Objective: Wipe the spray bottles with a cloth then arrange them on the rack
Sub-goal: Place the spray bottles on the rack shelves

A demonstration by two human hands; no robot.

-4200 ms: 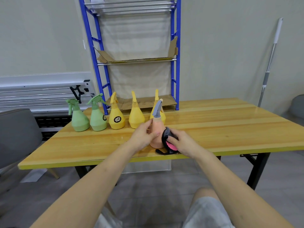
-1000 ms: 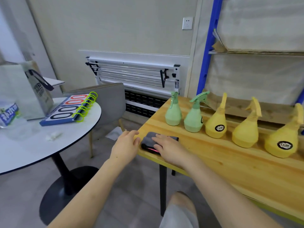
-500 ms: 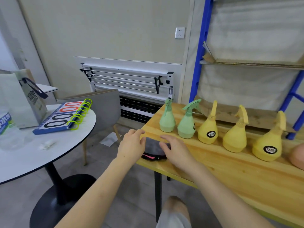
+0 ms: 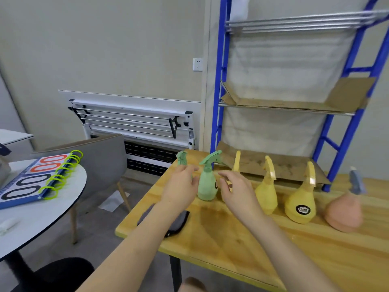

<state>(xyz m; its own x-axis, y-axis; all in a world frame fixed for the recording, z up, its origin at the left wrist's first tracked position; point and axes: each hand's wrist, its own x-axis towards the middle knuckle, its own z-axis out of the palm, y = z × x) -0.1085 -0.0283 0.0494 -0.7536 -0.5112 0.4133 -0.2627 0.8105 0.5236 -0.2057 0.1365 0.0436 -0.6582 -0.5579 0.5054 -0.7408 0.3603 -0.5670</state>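
Nothing is held: the left hand (image 4: 181, 191) and right hand (image 4: 237, 191) are spread open on either side of a green spray bottle (image 4: 207, 183), which stands upright on the wooden table (image 4: 242, 245). A second green bottle (image 4: 182, 159) is largely hidden behind the left hand, while three yellow bottles (image 4: 300, 202) and a pink bottle (image 4: 345, 211) are lined up to the right. The dark cloth (image 4: 179, 221) is left near the table's left edge under the left forearm, and the blue rack (image 4: 219, 85) is seen at the far side.

Plain utility or storage room: bare beige walls, a wall socket (image 4: 197, 64), a blue metal rack (image 4: 219, 85) lined with cardboard, a folded drying rack (image 4: 134, 121), a wooden worktable (image 4: 242, 239) beside a round white table (image 4: 42, 207).
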